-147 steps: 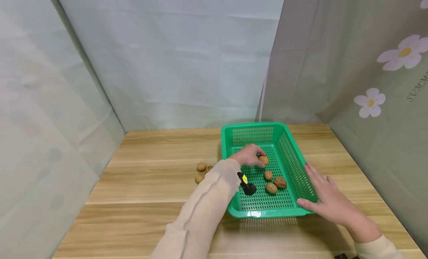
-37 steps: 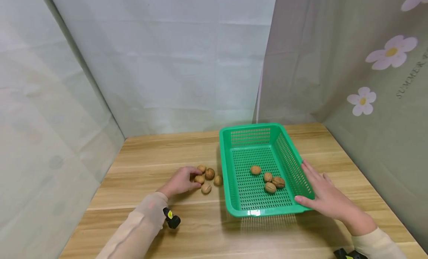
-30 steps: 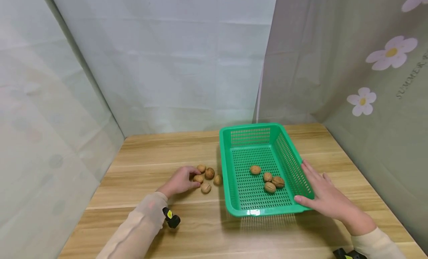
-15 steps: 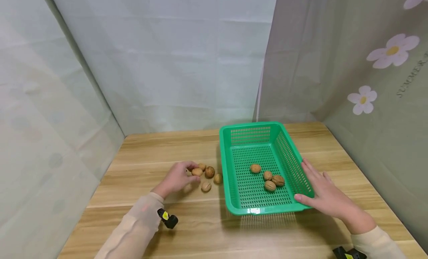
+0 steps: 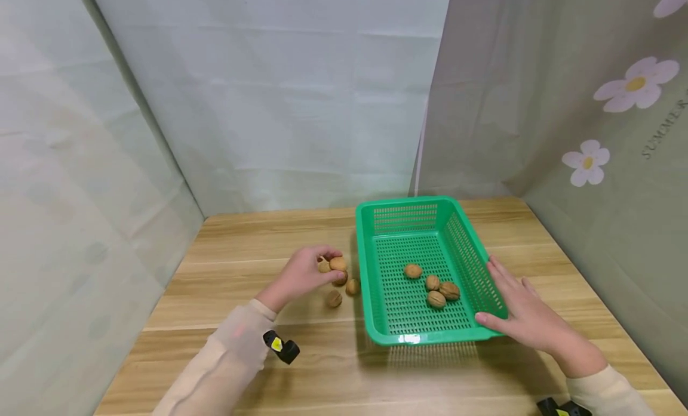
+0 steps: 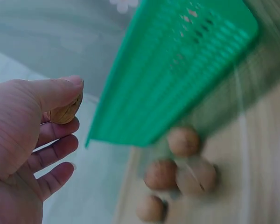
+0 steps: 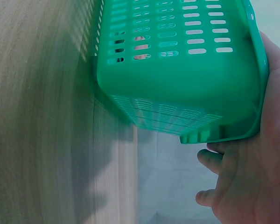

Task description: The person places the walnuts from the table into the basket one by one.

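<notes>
My left hand [image 5: 302, 274] pinches a walnut [image 5: 338, 263] between thumb and fingers, raised over the loose walnuts left of the green basket. In the left wrist view the walnut [image 6: 65, 111] shows under the thumb, with the other fingers spread. Below it on the table lie a cracked-looking walnut [image 5: 334, 298], another walnut [image 5: 352, 287] near the basket wall, and more partly hidden by the hand. My right hand [image 5: 529, 314] rests on the right rim of the green basket [image 5: 430, 338], thumb over the near corner and fingers extended along the side.
Inside the basket, several walnuts [image 5: 436, 299] sit on the perforated floor toward the near right. The wooden table [image 5: 215, 332] ends at a pale curtain [image 5: 290, 105] behind, with a flower-printed cloth [image 5: 591, 237] along the right side.
Earlier the left hand was inside the basket with a walnut, then withdrew to the pile. Now it has lifted another walnut and moved right toward the basket. The right hand has stayed put.
</notes>
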Available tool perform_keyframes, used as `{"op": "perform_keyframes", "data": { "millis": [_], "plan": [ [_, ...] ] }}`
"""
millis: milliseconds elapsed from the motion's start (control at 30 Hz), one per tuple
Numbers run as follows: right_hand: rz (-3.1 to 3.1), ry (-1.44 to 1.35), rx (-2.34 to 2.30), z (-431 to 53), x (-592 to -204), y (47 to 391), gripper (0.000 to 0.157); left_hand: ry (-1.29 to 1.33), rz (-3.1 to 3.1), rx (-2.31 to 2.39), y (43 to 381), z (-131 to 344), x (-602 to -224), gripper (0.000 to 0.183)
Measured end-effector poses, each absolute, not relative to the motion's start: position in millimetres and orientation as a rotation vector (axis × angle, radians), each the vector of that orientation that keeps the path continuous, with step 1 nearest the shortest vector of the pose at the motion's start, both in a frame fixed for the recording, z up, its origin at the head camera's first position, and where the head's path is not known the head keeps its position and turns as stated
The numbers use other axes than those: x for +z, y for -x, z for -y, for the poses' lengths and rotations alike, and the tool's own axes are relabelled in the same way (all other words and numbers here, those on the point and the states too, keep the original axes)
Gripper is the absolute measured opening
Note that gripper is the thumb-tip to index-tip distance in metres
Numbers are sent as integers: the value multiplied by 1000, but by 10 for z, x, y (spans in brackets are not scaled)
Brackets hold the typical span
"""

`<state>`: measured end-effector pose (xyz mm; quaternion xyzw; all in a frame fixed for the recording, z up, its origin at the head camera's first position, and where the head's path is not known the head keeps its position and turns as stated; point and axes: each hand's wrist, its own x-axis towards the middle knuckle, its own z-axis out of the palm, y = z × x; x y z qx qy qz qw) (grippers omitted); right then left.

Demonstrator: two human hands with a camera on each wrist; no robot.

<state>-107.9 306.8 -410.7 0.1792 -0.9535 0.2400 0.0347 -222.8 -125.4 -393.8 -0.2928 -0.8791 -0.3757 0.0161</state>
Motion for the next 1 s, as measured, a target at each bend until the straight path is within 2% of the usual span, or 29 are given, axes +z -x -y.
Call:
{"op": "perform_keyframes", "data": {
  "millis": [500, 1000],
  "plan": [
    [2915, -577, 760, -3081, -4119, 1082, 98, 1096, 2661, -1099, 2312, 584, -3430, 33],
    [2927, -555, 759, -3087, -4129, 1085, 99, 1181, 2625, -1194, 2561, 65, -3391, 31]
  ]
}}
